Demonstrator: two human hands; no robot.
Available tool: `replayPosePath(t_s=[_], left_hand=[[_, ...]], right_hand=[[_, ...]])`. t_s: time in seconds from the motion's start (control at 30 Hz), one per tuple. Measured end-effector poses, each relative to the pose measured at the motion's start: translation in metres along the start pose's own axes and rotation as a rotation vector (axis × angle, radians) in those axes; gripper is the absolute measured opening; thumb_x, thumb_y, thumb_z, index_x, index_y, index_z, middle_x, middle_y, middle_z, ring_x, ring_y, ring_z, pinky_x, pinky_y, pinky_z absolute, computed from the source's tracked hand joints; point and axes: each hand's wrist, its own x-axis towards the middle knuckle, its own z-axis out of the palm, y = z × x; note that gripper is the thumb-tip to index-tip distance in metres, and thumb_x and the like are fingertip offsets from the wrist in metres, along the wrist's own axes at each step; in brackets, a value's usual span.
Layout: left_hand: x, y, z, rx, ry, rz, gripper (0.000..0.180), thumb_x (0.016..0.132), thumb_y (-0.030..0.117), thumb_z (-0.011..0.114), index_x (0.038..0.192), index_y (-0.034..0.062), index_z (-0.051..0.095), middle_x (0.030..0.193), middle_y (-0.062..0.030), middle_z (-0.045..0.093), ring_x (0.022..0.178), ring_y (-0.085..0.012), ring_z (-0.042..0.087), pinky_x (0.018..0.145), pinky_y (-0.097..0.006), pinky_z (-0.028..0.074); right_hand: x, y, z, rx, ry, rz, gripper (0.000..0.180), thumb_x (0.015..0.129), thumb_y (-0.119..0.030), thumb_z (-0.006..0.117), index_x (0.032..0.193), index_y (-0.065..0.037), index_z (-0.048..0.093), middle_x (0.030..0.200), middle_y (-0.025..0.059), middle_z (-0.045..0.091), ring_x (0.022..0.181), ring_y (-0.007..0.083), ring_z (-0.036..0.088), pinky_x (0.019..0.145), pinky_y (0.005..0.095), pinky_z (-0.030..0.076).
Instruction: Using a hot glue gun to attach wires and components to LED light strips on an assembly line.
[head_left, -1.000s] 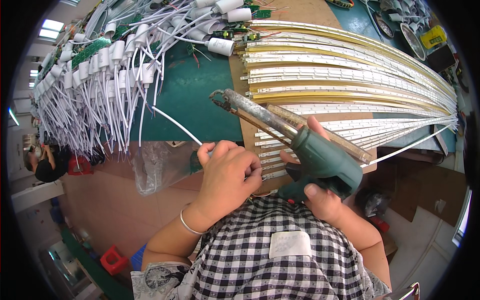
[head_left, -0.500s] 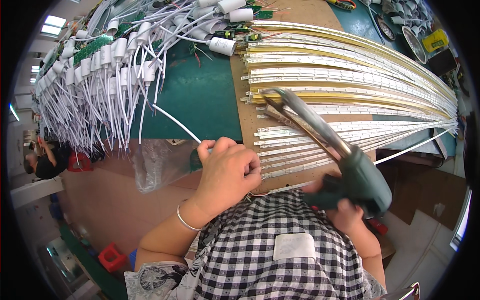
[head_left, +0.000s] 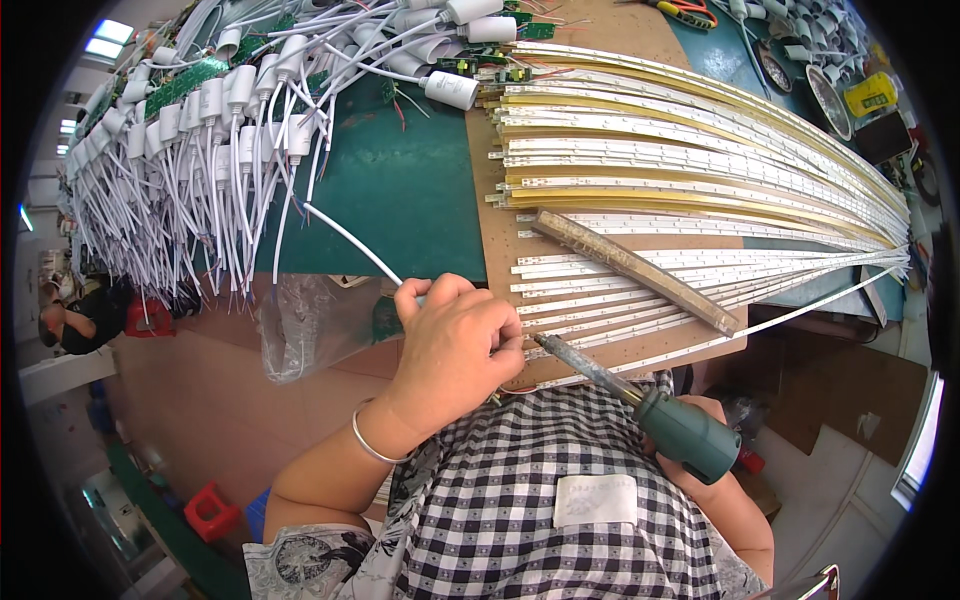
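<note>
— Soldering iron, green handle low at the right: the right hand is wrapped shut around it, mostly hidden under the handle, tip aimed left at the near board edge.

— And the left hand?

— Curled closed, pinching a white wire against the end of an LED strip, likely to steady the joint where the tip meets it.

— What lies around them?

— More long strips fanned over a brown board, a brownish bar laid across them. Farther left, a green mat with white capped leads hanging off the edge.

— The room?

— Workshop floor below, another person far left.
</note>
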Motion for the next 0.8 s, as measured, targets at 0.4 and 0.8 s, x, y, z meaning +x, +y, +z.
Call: replayPosePath(t_s=[0.4, 0.8], left_hand=[[0.000, -0.001, 0.000, 0.006, 0.009, 0.011, 0.010, 0.070, 0.009, 0.070, 0.071, 0.0151, 0.063, 0.063, 0.0066, 0.053, 0.091, -0.0180, 0.053, 0.093, -0.043, 0.026], [0.001, 0.000, -0.001, -0.002, -0.010, -0.003, 0.010, 0.070, 0.010, 0.071, 0.071, 0.0150, 0.063, 0.063, 0.0065, 0.052, 0.091, -0.0175, 0.053, 0.093, -0.043, 0.026]], right_hand=[[0.001, 0.000, 0.000, -0.009, -0.045, 0.013, 0.049, 0.087, -0.009, 0.064, 0.126, 0.005, 0.038, 0.098, 0.0140, 0.064, 0.076, 0.0183, 0.067, 0.071, 0.0304, 0.054], [-0.011, 0.002, 0.006, 0.095, 0.042, 0.198, 0.028, 0.074, -0.011, 0.074, 0.101, -0.008, 0.072, 0.109, 0.0123, 0.066, 0.097, 0.0291, 0.064, 0.083, 0.0357, 0.053]])
